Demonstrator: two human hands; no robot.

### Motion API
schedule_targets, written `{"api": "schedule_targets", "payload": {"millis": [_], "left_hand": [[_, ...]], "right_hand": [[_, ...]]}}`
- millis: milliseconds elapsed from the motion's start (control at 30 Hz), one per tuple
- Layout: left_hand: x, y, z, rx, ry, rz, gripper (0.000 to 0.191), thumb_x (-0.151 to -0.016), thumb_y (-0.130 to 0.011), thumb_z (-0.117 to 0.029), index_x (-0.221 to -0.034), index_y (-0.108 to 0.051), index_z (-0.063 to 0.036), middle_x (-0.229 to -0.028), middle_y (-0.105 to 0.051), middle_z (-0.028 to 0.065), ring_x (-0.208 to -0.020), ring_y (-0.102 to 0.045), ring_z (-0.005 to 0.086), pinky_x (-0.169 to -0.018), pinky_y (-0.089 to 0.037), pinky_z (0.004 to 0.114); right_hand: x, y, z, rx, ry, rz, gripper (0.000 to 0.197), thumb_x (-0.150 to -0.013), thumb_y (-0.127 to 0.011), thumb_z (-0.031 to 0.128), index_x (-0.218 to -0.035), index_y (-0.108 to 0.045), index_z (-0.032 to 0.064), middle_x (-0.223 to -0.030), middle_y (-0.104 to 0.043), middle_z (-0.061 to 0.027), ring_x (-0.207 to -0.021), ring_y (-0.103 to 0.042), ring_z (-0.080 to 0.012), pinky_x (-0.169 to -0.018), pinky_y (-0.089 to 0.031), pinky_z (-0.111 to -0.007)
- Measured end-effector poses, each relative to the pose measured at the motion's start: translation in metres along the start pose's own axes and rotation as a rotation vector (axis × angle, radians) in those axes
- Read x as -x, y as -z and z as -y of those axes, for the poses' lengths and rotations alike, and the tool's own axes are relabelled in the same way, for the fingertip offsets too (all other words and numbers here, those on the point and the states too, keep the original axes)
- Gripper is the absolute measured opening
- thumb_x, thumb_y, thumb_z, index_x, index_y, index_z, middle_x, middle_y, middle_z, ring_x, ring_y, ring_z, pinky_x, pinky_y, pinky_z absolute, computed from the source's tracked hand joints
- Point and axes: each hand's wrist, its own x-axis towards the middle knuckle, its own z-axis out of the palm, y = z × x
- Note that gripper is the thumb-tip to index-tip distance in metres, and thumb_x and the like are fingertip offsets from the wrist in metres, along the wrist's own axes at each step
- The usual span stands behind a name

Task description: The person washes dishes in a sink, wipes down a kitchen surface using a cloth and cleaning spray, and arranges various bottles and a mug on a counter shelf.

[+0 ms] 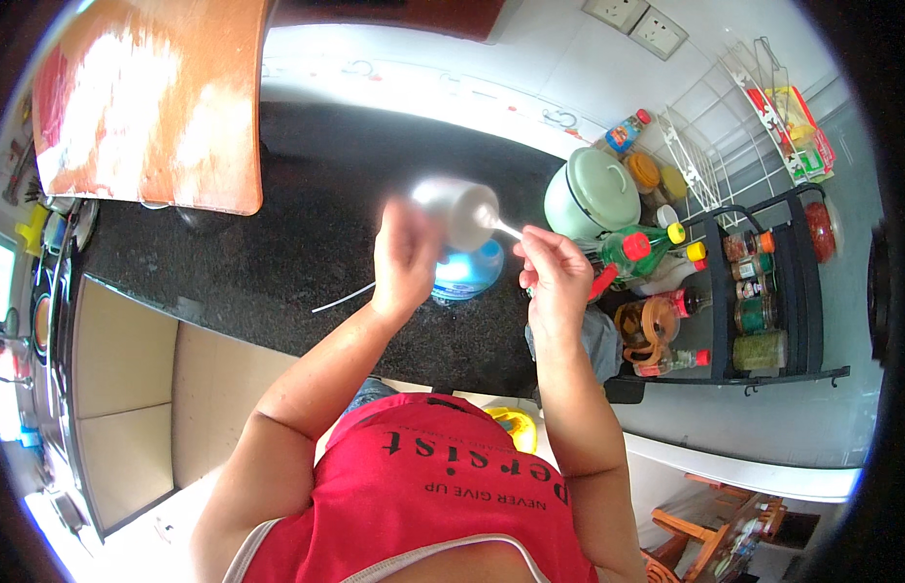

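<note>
My left hand [405,255], blurred by motion, is around a white cup-like container [463,211] tipped on its side, with its opening towards the right. In my right hand [554,270] is the handle of a white spoon-like utensil [509,229], whose far end reaches into the container's mouth. Below the container, a blue plastic object [468,273] sits on the black speckled countertop [336,240]. A thin white stick [343,297] lies on the counter near my left wrist.
A pale green lidded pot [592,191] stands at the right beside bottles with red and yellow caps [636,246]. Further right is a black rack [795,291] of spice jars. A large orange-brown board [153,109] rises at the upper left. A wire rack [722,131] is at the wall.
</note>
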Motion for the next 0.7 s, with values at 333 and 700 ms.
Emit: {"api": "schedule_targets", "payload": {"millis": [333, 700], "left_hand": [[-0.001, -0.004, -0.001, 0.023, 0.037, -0.024, 0.015, -0.089, -0.052, 0.003, -0.094, -0.041, -0.0055, -0.083, -0.051, 0.0040, -0.065, -0.056, 0.0090, -0.049, -0.048, 0.022], [-0.001, -0.003, 0.005, 0.015, 0.049, -0.058, 0.014, -0.095, -0.051, -0.003, -0.094, -0.038, -0.0083, -0.086, -0.048, 0.0027, -0.065, -0.054, 0.0067, -0.048, -0.049, 0.022]], "right_hand": [[-0.007, 0.000, -0.005, 0.087, 0.046, 0.043, 0.014, -0.084, -0.067, 0.005, -0.095, -0.067, -0.0025, -0.078, -0.068, -0.0076, -0.059, -0.058, -0.0068, -0.046, -0.041, -0.018], [0.011, 0.034, -0.010, 0.119, 0.052, -0.045, 0.016, -0.085, -0.068, 0.007, -0.099, -0.067, -0.0015, -0.080, -0.067, -0.0073, -0.065, -0.058, -0.0059, -0.050, -0.041, -0.017]]}}
